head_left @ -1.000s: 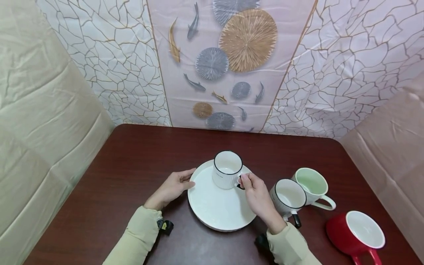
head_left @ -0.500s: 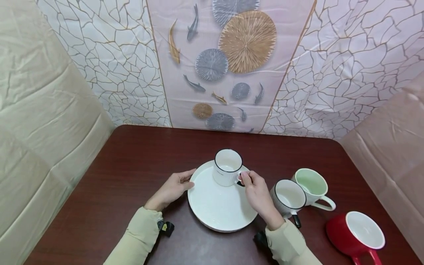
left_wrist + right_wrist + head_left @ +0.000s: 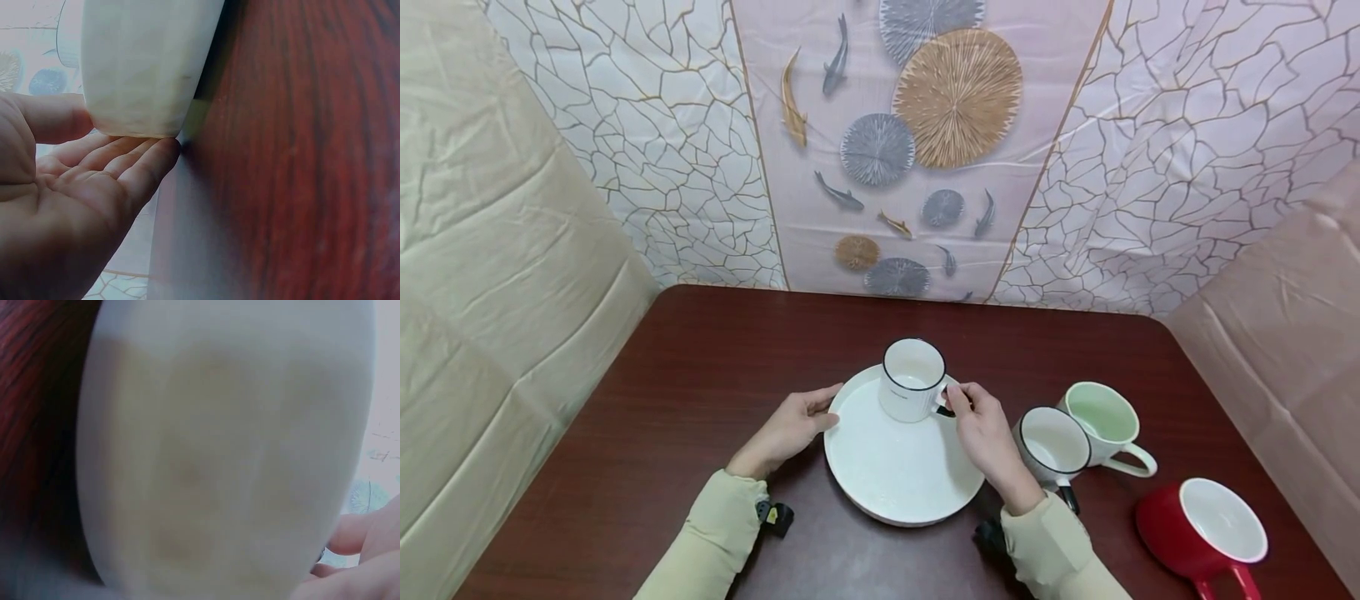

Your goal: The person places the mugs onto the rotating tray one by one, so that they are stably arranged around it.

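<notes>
A white mug (image 3: 907,398) with a black rim stands upright on the far part of a round white tray (image 3: 898,475). The thumb and fingers of my right hand (image 3: 987,429) pinch the mug's handle, which points to the right. My left hand (image 3: 790,427) rests against the tray's left edge, thumb at the rim. Up close in the left wrist view, the straight fingers (image 3: 134,165) touch the side wall of the tray (image 3: 137,69). Blurred, the tray's side (image 3: 219,450) fills most of the right wrist view and hides the mug and most of the right hand.
Right of the tray, a second black-rimmed white mug (image 3: 1054,442) stands close beside a pale green mug (image 3: 1105,417). Nearer the front right is a red mug (image 3: 1198,529) with a white inside. Everything stands on a dark wooden table (image 3: 700,375) with patterned cloth behind it.
The mug has risen slightly in the head view from a second ago, then shifted a touch left, with the right hand on its handle throughout. The left hand has stayed at the tray.
</notes>
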Motion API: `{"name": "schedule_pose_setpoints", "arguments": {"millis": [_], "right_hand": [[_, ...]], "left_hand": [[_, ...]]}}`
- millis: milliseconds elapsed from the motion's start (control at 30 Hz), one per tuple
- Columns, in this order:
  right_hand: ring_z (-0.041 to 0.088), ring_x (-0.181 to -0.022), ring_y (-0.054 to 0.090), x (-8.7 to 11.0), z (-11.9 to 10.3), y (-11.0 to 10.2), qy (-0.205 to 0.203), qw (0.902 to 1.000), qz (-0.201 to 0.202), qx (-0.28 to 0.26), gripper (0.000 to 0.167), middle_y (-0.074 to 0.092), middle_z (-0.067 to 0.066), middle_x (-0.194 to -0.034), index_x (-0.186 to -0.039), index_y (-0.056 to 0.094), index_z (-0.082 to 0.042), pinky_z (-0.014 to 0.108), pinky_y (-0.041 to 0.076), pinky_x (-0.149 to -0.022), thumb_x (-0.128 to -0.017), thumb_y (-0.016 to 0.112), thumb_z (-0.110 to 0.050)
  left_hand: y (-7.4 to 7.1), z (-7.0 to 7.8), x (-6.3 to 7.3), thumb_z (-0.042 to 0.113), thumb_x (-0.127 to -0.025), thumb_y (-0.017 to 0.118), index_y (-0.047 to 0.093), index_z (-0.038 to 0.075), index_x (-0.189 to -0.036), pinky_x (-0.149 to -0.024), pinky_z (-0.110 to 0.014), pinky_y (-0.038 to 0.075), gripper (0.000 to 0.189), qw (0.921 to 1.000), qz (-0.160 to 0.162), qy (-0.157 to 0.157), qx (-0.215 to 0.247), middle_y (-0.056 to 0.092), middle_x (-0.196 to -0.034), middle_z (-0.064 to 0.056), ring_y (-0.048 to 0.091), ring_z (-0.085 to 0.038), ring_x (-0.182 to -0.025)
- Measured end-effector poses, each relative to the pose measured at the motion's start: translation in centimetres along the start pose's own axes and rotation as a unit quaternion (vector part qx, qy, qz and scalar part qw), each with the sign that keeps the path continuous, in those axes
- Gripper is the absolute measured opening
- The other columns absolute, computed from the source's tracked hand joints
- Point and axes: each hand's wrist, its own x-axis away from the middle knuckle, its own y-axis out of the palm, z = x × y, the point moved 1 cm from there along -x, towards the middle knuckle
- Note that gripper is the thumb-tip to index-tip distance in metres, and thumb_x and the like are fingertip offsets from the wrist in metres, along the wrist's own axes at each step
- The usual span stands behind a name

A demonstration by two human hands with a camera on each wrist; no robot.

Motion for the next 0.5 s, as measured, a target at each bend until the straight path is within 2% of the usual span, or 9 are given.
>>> {"name": "schedule_pose_setpoints", "arguments": {"millis": [200,267,367,500], "right_hand": [[0.024,-0.067,0.052,0.1,0.1,-0.3,0.017,0.9992,-0.018,-0.030,0.034,0.058,0.019,-0.093,-0.113,0.060,-0.001,0.030,0.043,-0.061,-0.105,0.043,-0.029],[0.026,-0.072,0.055,0.2,0.1,-0.5,0.018,0.9990,-0.017,-0.037,0.036,0.057,0.019,-0.097,-0.120,0.057,-0.002,0.031,0.046,-0.065,-0.105,0.043,-0.032],[0.027,-0.086,0.058,0.6,0.0,-0.8,0.009,0.9995,-0.015,-0.026,0.043,0.052,0.016,-0.112,-0.132,0.048,-0.004,0.032,0.049,-0.072,-0.104,0.044,-0.036],[0.024,-0.094,0.055,1.4,-0.6,-1.0,-0.012,0.9997,-0.002,0.019,0.048,0.042,0.014,-0.126,-0.139,0.042,-0.005,0.034,0.047,-0.078,-0.103,0.045,-0.038]], "left_hand": [[0.1,0.1,0.0,-0.002,-0.095,0.054,0.038,-0.002,-0.146,-0.105,-0.040,0.040,0.053,1.0000,-0.002,0.003,0.007,0.047,-0.142,-0.020,0.043,-0.027,-0.132],[0.1,0.1,0.0,-0.001,-0.095,0.054,0.039,-0.001,-0.146,-0.105,-0.040,0.040,0.053,1.0000,-0.001,0.002,0.005,0.048,-0.142,-0.019,0.044,-0.027,-0.132],[0.1,0.0,0.0,-0.001,-0.095,0.055,0.039,-0.001,-0.146,-0.106,-0.041,0.039,0.053,1.0000,0.001,0.000,0.003,0.048,-0.142,-0.018,0.043,-0.026,-0.133],[0.1,0.1,0.0,0.000,-0.095,0.056,0.041,0.001,-0.146,-0.105,-0.040,0.040,0.053,1.0000,0.007,-0.006,-0.001,0.048,-0.142,-0.017,0.044,-0.025,-0.133]]}}
